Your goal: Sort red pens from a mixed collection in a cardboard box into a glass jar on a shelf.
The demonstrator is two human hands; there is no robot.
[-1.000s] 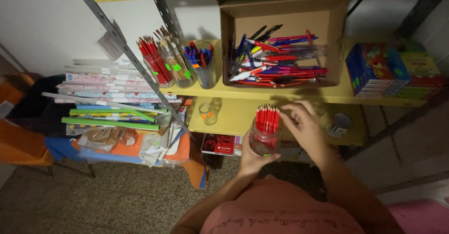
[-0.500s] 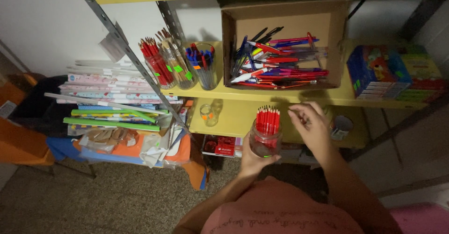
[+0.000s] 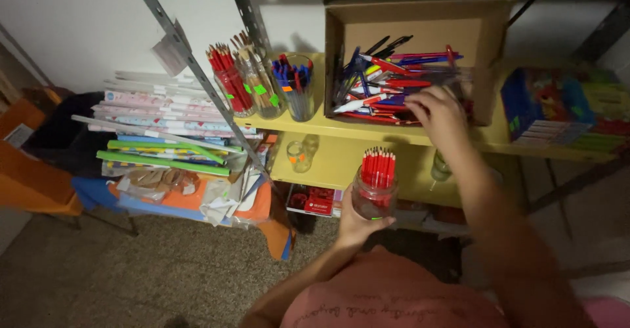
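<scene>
A glass jar (image 3: pixel 373 197) of red pencils (image 3: pixel 378 168) is gripped from below by the left hand (image 3: pixel 357 225), in front of the lower yellow shelf (image 3: pixel 341 164). The right hand (image 3: pixel 438 113), beside the jar a second ago, has been raised to the cardboard box (image 3: pixel 413 23) of pens (image 3: pixel 387 85); its fingers are curled, and anything grasped cannot be made out.

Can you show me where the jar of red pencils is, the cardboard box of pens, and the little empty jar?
jar of red pencils (image 3: pixel 374 195), head view, on its glass side.
cardboard box of pens (image 3: pixel 420 29), head view, on its inner back wall.
empty glass jar (image 3: pixel 298 157), head view, on its body.
</scene>
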